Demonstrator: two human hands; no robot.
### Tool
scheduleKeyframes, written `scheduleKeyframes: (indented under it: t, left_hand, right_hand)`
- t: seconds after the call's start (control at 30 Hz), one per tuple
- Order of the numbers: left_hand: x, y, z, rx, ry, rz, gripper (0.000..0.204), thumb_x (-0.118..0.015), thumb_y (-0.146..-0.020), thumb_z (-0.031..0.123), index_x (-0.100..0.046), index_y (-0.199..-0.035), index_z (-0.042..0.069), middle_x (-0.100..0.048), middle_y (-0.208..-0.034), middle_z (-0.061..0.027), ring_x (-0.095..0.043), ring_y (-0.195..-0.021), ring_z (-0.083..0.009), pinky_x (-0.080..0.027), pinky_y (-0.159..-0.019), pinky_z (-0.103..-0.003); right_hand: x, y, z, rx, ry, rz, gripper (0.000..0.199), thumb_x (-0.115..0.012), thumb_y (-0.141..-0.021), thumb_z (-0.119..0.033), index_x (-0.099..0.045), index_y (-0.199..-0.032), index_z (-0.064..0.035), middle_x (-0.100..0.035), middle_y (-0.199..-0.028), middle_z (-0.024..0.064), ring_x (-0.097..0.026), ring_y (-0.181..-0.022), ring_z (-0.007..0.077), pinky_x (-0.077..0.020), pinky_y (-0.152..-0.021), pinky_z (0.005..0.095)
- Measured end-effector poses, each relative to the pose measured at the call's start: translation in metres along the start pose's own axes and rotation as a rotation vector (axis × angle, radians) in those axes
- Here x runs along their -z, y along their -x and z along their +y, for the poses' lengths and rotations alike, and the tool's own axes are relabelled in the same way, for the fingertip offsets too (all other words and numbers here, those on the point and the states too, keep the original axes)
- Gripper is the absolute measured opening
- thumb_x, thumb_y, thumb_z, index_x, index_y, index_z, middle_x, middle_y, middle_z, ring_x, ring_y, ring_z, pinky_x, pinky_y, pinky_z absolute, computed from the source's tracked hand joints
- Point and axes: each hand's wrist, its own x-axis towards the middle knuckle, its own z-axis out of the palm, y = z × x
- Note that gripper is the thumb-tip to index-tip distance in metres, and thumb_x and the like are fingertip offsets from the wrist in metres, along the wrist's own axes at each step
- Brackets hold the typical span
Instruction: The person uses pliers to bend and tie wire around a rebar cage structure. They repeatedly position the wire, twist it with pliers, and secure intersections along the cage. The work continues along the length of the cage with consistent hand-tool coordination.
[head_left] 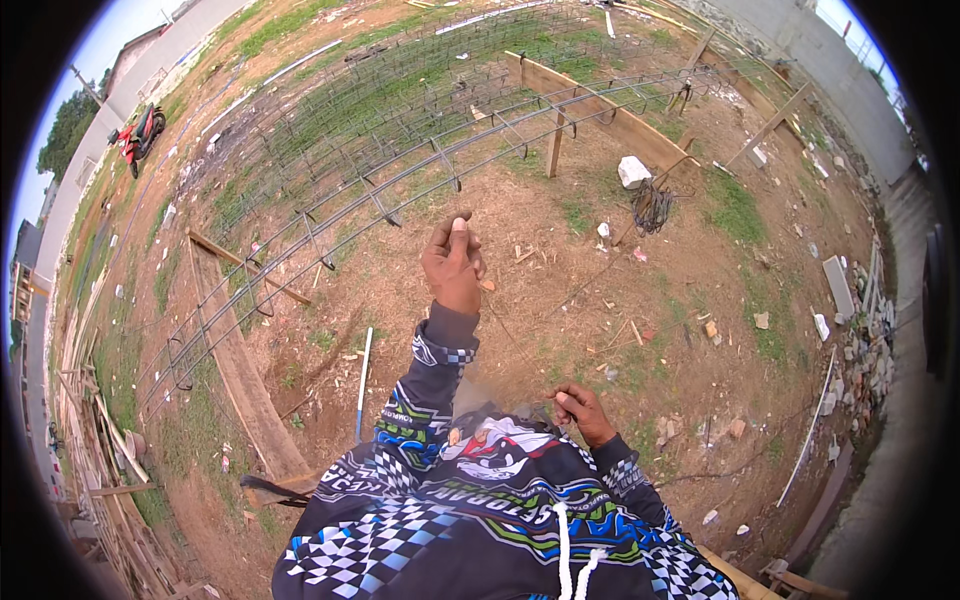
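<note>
My left hand [455,262] is raised in front of me, thumb pressed to curled fingers; whatever it may hold is too small to make out. Just beyond it runs a long rebar cage [340,212] of steel bars with bent stirrups, apart from the hand in this view. Close to my body on the right, my right hand [583,412] is closed, with thumb and fingers together. Something small and dark shows at its fingertips, and its kind is unclear.
Wooden boards [610,118] on stakes stand at the back. A plank [240,365] lies at left. A coil of wire [652,208] is beside a white block [633,172]. More rebar mesh [350,135] covers the grass. A red motorbike [137,138] is parked far left; rubble [855,370] lines the right.
</note>
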Motion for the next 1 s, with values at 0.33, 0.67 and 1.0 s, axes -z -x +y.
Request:
scheduleKeyframes:
  t: [0.33, 0.67, 1.0]
  left_hand:
    - [-0.104, -0.100, -0.084, 0.097, -0.033, -0.119, 0.022, -0.061, -0.096, 0.019, -0.062, -0.106, 0.000, -0.065, -0.078, -0.0077, -0.059, -0.049, -0.0132, -0.044, -0.041, -0.024]
    - [-0.156, -0.229, -0.180, 0.397, 0.100, -0.050, 0.016, -0.059, -0.096, 0.019, -0.059, -0.101, 0.004, -0.060, -0.074, -0.0035, -0.059, -0.056, -0.0155, -0.049, -0.049, -0.029]
    - [-0.222, -0.255, -0.302, 0.577, 0.084, 0.014, 0.013, -0.056, -0.098, 0.018, -0.058, -0.103, 0.006, -0.058, -0.077, -0.0027, -0.057, -0.063, -0.0148, -0.050, -0.054, -0.029]
  right_hand:
    - [0.096, -0.010, -0.012, 0.151, 0.010, 0.259, 0.023, -0.058, -0.097, -0.023, -0.063, -0.101, -0.0011, -0.058, -0.077, 0.0031, -0.054, -0.071, 0.0112, -0.0434, -0.071, 0.0277]
    - [0.168, -0.071, -0.131, 0.630, 0.148, 0.332, 0.026, -0.065, -0.093, -0.035, -0.063, -0.093, -0.0089, -0.070, -0.106, 0.0129, -0.053, -0.121, 0.0288, -0.0400, -0.103, 0.0456]
    - [0.220, -0.099, -0.187, 0.828, -0.179, 0.427, 0.030, -0.061, -0.097, -0.032, -0.059, -0.098, -0.0026, -0.059, -0.060, 0.0060, -0.056, -0.078, 0.0200, -0.0427, -0.075, 0.0334]
